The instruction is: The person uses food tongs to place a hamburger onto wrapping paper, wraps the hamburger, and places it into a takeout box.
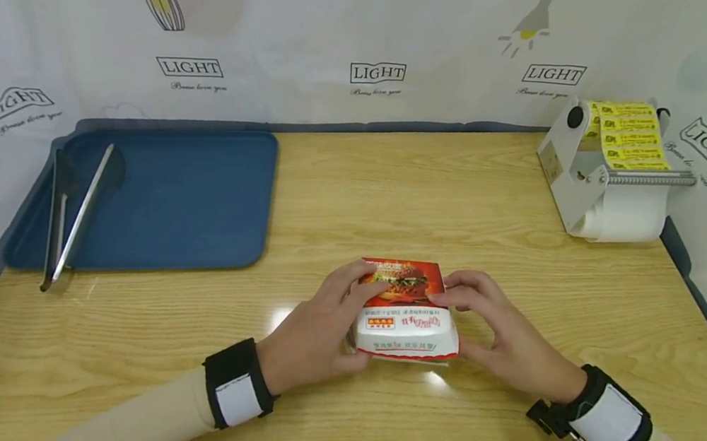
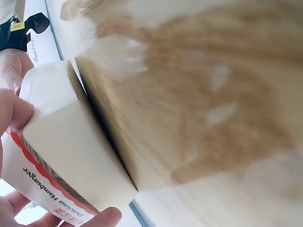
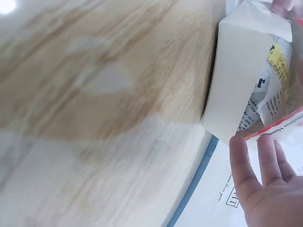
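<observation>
A red-and-white burger box (image 1: 408,319) with a burger picture on its lid sits on the table, held between both hands. My left hand (image 1: 325,317) grips its left side, fingers over the lid and thumb low at the near corner. On the right side, my right hand (image 1: 497,326) holds the box with fingers at the lid's edge and thumb near the front corner. The right wrist view shows a gap under the lid, with a bundle in printed paper (image 3: 279,66) inside. In the left wrist view, the lid's red scalloped edge (image 2: 52,175) overlaps the white base.
A blue tray (image 1: 196,191) lies at the left, with metal tongs (image 1: 82,216) across its left end. At the back right stands a label dispenser (image 1: 563,170) carrying a roll of yellow labels (image 1: 633,137). A printed cloth wall (image 1: 296,23) borders the wooden table (image 1: 355,199).
</observation>
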A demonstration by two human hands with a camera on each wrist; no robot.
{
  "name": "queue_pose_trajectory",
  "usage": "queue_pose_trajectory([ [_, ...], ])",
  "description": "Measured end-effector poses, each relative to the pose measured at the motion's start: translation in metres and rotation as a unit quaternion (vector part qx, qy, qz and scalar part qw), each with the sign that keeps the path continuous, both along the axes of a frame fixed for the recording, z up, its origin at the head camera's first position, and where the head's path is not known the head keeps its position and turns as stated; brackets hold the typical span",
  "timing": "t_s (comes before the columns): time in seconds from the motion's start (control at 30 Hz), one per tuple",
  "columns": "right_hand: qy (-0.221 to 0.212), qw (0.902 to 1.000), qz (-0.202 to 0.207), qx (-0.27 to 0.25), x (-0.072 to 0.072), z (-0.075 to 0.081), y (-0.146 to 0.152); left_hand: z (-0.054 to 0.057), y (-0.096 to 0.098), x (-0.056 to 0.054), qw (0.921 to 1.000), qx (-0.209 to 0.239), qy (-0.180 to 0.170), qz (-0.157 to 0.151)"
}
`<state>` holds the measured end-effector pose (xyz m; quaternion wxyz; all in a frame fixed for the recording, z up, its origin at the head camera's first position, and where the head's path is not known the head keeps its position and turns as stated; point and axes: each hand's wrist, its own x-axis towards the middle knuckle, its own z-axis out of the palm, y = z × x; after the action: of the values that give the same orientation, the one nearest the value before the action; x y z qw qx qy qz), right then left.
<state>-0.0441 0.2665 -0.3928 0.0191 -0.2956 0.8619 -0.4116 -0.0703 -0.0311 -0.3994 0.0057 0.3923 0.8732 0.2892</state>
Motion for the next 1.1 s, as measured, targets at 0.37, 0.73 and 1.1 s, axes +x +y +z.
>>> queue_pose_trajectory([
  [0.37, 0.013, 0.9946, 0.007, 0.103, 0.01, -0.003, 0.004, 0.0, -0.002, -0.002, 0.9987, -0.034, 0.022, -0.031],
  [0.73, 0.038, 0.994, -0.023, 0.1, 0.01, -0.006, -0.005, 0.0, -0.002, -0.004, 0.997, -0.036, 0.061, -0.029],
  [1.1, 0.116, 0.9773, -0.011, 0.176, 0.01, -0.003, -0.008, 0.006, -0.005, -0.006, 0.9887, -0.125, 0.072, -0.039],
])
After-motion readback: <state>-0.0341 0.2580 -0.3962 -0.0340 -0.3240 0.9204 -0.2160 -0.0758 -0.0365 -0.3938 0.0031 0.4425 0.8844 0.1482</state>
